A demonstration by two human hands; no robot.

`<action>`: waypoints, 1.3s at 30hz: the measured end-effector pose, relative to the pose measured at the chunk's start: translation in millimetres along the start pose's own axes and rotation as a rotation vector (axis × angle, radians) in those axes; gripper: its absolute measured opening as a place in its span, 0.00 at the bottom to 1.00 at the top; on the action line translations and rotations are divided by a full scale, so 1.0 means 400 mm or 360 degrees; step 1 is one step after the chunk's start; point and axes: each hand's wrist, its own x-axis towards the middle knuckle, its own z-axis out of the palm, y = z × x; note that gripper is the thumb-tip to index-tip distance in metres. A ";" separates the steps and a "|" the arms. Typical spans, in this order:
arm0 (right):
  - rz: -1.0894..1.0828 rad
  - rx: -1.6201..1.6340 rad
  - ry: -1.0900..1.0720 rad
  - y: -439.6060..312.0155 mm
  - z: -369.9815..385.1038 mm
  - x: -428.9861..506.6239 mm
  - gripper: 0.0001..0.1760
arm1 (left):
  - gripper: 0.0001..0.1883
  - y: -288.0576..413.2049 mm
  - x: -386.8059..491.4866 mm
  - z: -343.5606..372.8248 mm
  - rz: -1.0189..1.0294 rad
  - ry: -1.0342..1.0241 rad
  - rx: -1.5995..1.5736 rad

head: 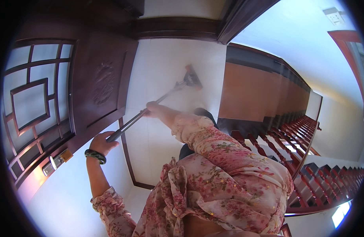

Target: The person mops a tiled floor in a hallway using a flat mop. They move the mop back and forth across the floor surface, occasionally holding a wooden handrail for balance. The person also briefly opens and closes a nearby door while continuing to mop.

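My left hand (103, 143), with a dark green bangle at its wrist, is closed around the upper end of the metal pole of a long-handled floor mop (165, 96). Farther down the same pole, my right hand (152, 109) grips it. The mop slants away from me to the upper right. Its dark head (192, 77), with reddish-orange ends, is over the pale tiled floor (176, 50) and looks blurred, so its underside cannot be made out. Both arms wear floral sleeves. Part of a dark shoe or trouser leg shows behind my right forearm.
A dark wooden door (102, 80) with lattice panes and a metal handle (50, 166) stands at the left. Brown steps with dark edges (250, 91) and a red wooden balustrade (276, 148) lie at the right. Dark wooden framing (179, 26) crosses beyond the mop head.
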 end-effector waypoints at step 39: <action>0.0135 -0.0129 -0.0153 0.234 0.015 -0.039 0.08 | 0.26 -0.176 -0.128 0.202 -0.0448 -0.0072 -0.1279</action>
